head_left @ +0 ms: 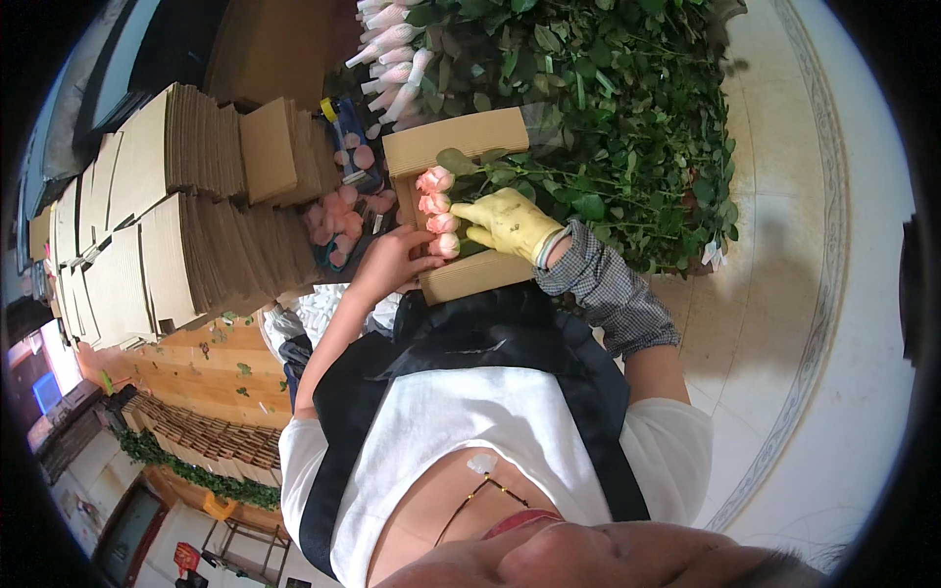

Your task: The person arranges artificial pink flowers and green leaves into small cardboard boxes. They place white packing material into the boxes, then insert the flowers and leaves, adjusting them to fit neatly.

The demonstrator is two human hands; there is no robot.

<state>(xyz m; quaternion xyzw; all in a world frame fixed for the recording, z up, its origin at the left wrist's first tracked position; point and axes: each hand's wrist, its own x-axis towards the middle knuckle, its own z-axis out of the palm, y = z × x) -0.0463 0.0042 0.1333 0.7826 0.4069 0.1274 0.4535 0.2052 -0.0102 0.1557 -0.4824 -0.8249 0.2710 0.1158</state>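
Several pink roses (435,203) lie in a row, heads to the left, inside an open cardboard box (461,140). Their leafy stems run off to the right. My bare left hand (392,259) reaches over the box's left edge, its fingertips touching the nearest rose, thumb and fingers apart. From the right comes my right hand (508,223) in a stained yellow glove. Its spread fingers rest over the stems just beside the rose heads, with a fingertip close to the middle blooms. The undersides of the fingers are hidden.
A big heap of green leafy stems (608,127) lies beyond and right of the box, with roses in white netting sleeves (392,69) at its left. Stacked flat cardboard (196,225) fills the left. Loose pink petals (335,220) and a blue tape dispenser (348,137) lie between.
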